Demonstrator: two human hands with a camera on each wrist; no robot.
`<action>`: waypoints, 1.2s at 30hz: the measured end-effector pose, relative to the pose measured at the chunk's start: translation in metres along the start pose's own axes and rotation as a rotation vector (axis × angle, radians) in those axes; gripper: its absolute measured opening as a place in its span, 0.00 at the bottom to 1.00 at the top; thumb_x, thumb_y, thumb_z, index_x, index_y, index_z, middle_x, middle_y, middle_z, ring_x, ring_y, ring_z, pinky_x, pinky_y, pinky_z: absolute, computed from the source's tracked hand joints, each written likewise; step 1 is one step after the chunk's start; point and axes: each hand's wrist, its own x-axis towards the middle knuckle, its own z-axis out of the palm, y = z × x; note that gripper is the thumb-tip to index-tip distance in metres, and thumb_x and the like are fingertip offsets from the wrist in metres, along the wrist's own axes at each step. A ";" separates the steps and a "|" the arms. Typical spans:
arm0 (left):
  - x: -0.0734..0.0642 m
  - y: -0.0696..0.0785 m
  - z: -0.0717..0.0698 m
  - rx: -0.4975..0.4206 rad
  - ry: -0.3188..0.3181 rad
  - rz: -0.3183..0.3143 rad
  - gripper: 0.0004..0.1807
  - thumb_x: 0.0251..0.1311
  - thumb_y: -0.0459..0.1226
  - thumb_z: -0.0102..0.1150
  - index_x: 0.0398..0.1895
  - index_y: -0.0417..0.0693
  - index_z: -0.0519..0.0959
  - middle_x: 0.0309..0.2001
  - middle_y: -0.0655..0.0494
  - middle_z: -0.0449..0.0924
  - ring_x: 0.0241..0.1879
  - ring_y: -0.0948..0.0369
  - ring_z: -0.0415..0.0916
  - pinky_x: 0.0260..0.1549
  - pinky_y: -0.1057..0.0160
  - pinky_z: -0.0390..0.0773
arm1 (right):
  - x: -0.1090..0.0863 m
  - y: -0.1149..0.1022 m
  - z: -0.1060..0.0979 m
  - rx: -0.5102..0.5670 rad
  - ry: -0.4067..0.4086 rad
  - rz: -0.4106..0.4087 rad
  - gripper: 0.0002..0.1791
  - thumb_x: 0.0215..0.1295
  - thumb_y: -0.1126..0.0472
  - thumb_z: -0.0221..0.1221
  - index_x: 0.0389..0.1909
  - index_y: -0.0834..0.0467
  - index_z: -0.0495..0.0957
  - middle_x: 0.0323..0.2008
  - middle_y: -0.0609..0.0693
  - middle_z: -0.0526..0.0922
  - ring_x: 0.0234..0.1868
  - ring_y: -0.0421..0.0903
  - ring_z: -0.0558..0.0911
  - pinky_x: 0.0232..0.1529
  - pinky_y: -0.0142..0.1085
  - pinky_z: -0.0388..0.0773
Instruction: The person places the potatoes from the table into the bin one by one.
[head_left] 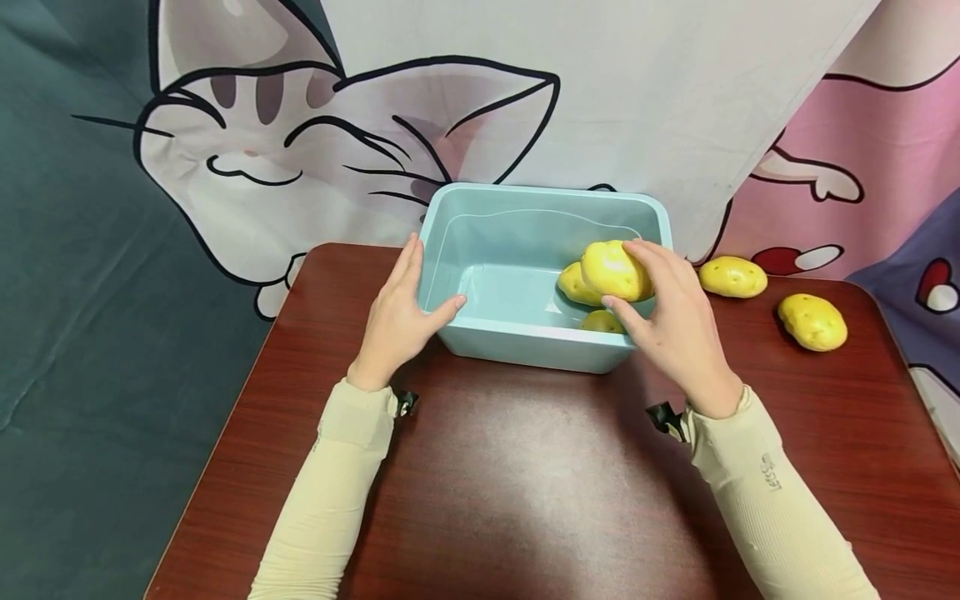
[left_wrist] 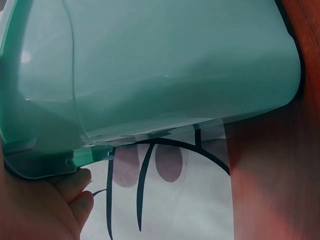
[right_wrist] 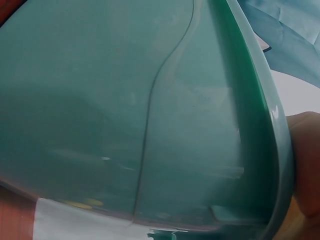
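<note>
A light-blue plastic bin (head_left: 525,346) stands on the table against the cloth backdrop. My left hand (head_left: 396,321) holds its left front corner, the fingers along the outer side and the thumb over the front rim. In the left wrist view, fingertips (left_wrist: 80,200) show just below the rim. My right hand (head_left: 678,321) grips a yellow potato (head_left: 613,271) between thumb and fingers, over the bin's right end. Below it inside lie another potato (head_left: 576,286) and one more (head_left: 602,322), partly hidden by the front wall. The bin's wall hides the held potato in the right wrist view.
Right of the bin, one potato (head_left: 732,277) lies near the table's back edge and another potato (head_left: 813,322) lies farther right. The dark red wooden table (head_left: 517,492) ends at a cloth backdrop (head_left: 660,92) printed with cartoon cats.
</note>
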 end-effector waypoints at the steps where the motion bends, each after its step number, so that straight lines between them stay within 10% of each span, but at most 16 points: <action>1: 0.000 0.000 0.000 -0.001 -0.001 -0.001 0.56 0.60 0.63 0.61 0.80 0.42 0.49 0.81 0.62 0.42 0.77 0.61 0.49 0.67 0.47 0.63 | 0.000 0.000 0.000 0.003 -0.004 0.001 0.37 0.56 0.64 0.73 0.68 0.61 0.72 0.65 0.58 0.74 0.66 0.59 0.70 0.67 0.50 0.63; 36: -0.001 0.001 0.000 -0.001 0.007 0.001 0.54 0.61 0.61 0.62 0.80 0.42 0.49 0.81 0.60 0.43 0.77 0.58 0.50 0.67 0.44 0.62 | -0.002 0.008 -0.009 -0.008 -0.002 0.055 0.27 0.62 0.64 0.68 0.63 0.63 0.76 0.64 0.61 0.75 0.66 0.61 0.71 0.67 0.54 0.63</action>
